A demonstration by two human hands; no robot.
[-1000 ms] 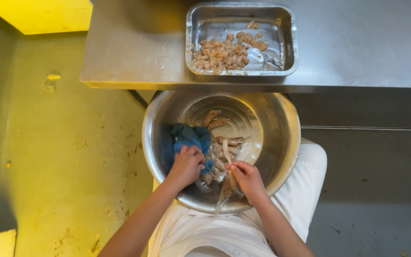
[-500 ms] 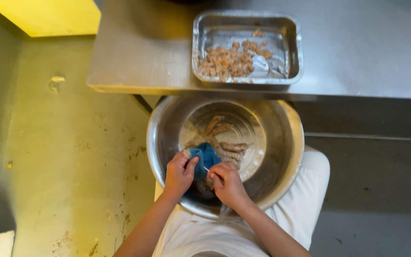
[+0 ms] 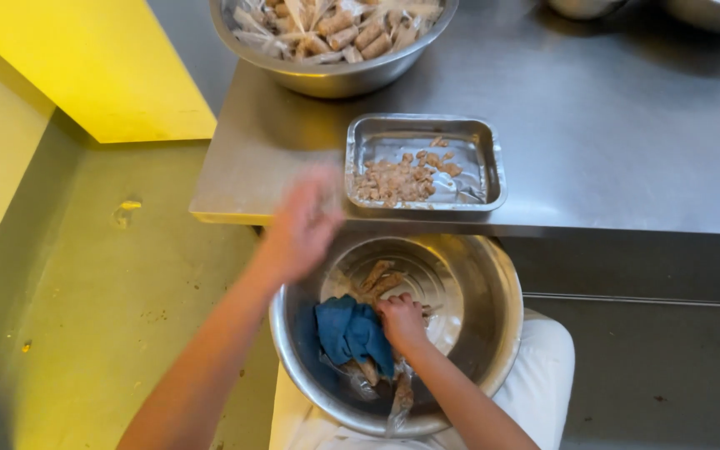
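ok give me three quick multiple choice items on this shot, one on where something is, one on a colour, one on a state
1. Where is the blue cloth?
A. on the steel table
B. in the big steel bowl on the person's lap
C. on the floor

2. What colour is the panel at upper left?
A. yellow
B. red
C. white

3. What is the left hand doing?
A. gripping the cloth
B. raised above the bowl, holding nothing that shows
C. resting in the tray

Key: 1 B, the cloth lies inside the bowl beside the right hand. 2 A, the panel is bright yellow. 3 B, it is blurred in the air near the rectangular tray.
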